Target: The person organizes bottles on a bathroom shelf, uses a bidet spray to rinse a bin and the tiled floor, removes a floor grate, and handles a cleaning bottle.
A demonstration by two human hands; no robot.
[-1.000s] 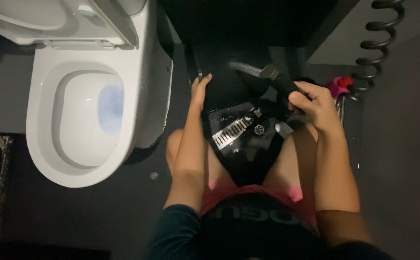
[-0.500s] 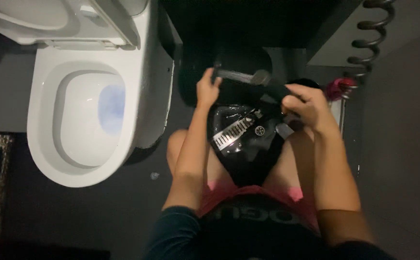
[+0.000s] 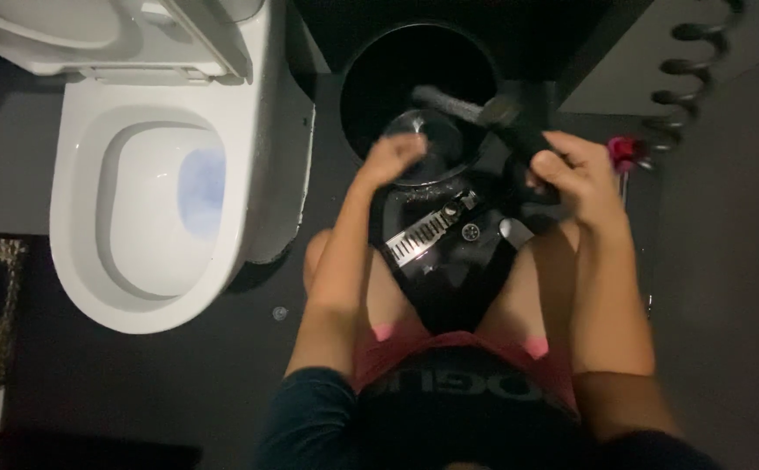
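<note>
Two bare knees frame the dark floor, where one slotted metal drain cover [image 3: 421,233] lies just beside a small round drain. Above it, the left hand [image 3: 390,164] curls loosely over the near rim of one round black bucket [image 3: 379,78]. The right hand [image 3: 575,178] is wrapped tightly around one dark spray handle [image 3: 519,130], angled toward the bucket. One white toilet [image 3: 148,187] stands open to the left.

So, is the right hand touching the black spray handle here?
Touching. The head view shows the right hand closed around the black spray handle, fingers wrapped over its lower end.
</note>
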